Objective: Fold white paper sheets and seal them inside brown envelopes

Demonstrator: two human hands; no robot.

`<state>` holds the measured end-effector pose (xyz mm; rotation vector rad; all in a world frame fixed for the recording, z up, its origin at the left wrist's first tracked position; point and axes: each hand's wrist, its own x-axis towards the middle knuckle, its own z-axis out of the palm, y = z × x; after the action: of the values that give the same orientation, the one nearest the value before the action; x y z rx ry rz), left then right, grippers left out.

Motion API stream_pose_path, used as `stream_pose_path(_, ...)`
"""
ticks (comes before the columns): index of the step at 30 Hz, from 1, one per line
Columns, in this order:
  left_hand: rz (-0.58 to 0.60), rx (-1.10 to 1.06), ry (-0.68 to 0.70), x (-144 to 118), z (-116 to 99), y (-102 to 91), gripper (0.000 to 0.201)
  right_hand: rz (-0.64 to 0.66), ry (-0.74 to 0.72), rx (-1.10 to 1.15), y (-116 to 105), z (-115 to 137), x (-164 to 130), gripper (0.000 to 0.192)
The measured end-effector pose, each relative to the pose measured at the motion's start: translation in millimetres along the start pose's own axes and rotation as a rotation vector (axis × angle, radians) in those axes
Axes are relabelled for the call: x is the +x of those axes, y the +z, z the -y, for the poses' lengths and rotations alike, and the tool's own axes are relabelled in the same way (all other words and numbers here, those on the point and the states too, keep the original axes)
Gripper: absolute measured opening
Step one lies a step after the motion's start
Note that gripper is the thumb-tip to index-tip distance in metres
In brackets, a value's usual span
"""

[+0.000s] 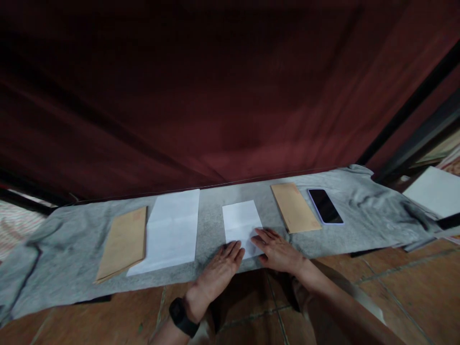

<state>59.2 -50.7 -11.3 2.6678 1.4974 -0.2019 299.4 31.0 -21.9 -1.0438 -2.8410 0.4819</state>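
Observation:
A folded white sheet of paper (240,218) lies flat on the grey cloth in front of me, with a faint crease across it. My left hand (224,263) rests on its lower left part, fingers stretched out. On the lower right part lies my right hand (278,250), its fingers spread and pressing flat. Neither hand grips anything. To the left is a larger stack of white paper (174,230), partly under a pile of brown envelopes (124,239). Right of the folded sheet lies another brown envelope pile (295,207).
A smartphone (325,206) in a pale purple case lies right of the envelopes. The grey cloth (362,211) covers a long, narrow surface, wrinkled at both ends. Behind it hangs a dark red curtain (230,105). Brown floor tiles (391,280) run along the near edge.

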Motion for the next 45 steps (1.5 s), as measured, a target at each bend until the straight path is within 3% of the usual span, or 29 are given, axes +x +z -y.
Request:
stream_pose_path(5, -0.012, -0.004, -0.032, 0.3, -11.0, 0.1, 0.066, -0.015, 0.012, -0.043, 4.1, 5.0, 2.9, 0.055)
stream_pose_path(13, -0.106, -0.311, -0.122, -1.8, -4.7, -4.5, 0.052, -0.026, 0.0, -0.004, -7.2, 4.5, 8.0, 0.044)
stream_pose_path(17, -0.232, -0.487, -0.236, 1.5, 3.1, 5.2, 0.054, -0.05, 0.053, 0.188, -10.7, -8.1, 8.4, 0.036)
stream_pose_path(20, -0.34, -0.677, -0.311, 5.9, 14.4, 9.5, 0.038, -0.075, 0.099, 0.372, -9.1, -17.6, 7.2, 0.031)
stream_pose_path(22, -0.41, -0.797, -0.372, 9.6, 20.9, 8.6, 0.026, -0.112, 0.134, 0.491, -8.3, -21.9, 6.5, 0.032)
stream_pose_path(25, -0.485, -0.929, -0.498, 13.9, 24.1, 6.1, 0.029, -0.16, 0.182, 0.658, -9.6, -25.7, 6.5, 0.039)
stream_pose_path(29, -0.414, -1.126, -0.547, 10.5, 18.1, 12.1, 0.031, -0.091, 0.123, 0.831, -11.4, -31.5, 8.1, 0.039)
stream_pose_path(34, -0.452, -1.171, -0.467, 1.6, 16.4, 22.0, 0.028, 0.018, 0.154, 0.766, -7.8, -40.9, 5.6, 0.034)
stream_pose_path(39, -0.252, -1.134, -0.336, 5.1, 23.1, 12.6, 0.027, 0.062, 0.081, 0.717, -17.0, -34.5, -3.2, 0.03)
stream_pose_path(45, -0.143, -1.182, -0.473, 7.2, 26.2, 12.1, 0.043, 0.131, 0.254, 0.76, -21.3, -25.3, -9.5, 0.036)
